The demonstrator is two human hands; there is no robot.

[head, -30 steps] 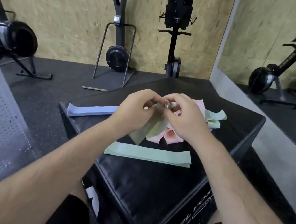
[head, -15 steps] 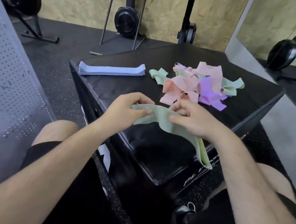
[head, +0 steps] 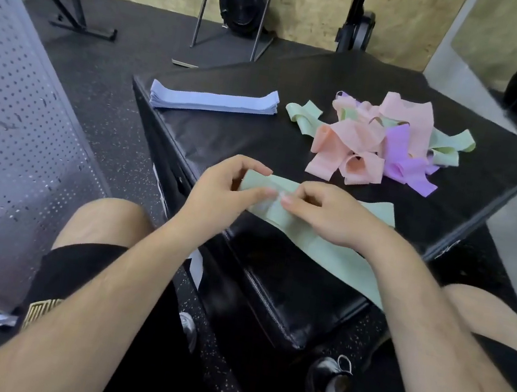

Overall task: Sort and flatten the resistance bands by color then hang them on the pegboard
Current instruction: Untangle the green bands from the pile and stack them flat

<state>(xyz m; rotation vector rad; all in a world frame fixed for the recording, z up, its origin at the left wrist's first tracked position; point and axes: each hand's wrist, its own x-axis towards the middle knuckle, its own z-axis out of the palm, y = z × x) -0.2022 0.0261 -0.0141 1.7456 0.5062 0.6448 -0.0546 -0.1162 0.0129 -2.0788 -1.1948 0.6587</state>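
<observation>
Left hand [head: 224, 190] and right hand [head: 325, 212] both pinch green band [head: 326, 249] on surface [head: 258, 142]; mixed pile [head: 389, 145] at 1 o'clock.

Bare forearms, black shorts [head: 78, 269] with gold print, dark shoes [head: 328, 379]

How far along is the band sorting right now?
Done: the flat stack of blue resistance bands lies squared on the black padded box. In hand: the left hand and right hand pinch a pale green resistance band, smoothing it. Left: the tangled pile of pink, purple and green bands, and the grey perforated pegboard holds nothing visible.
</observation>
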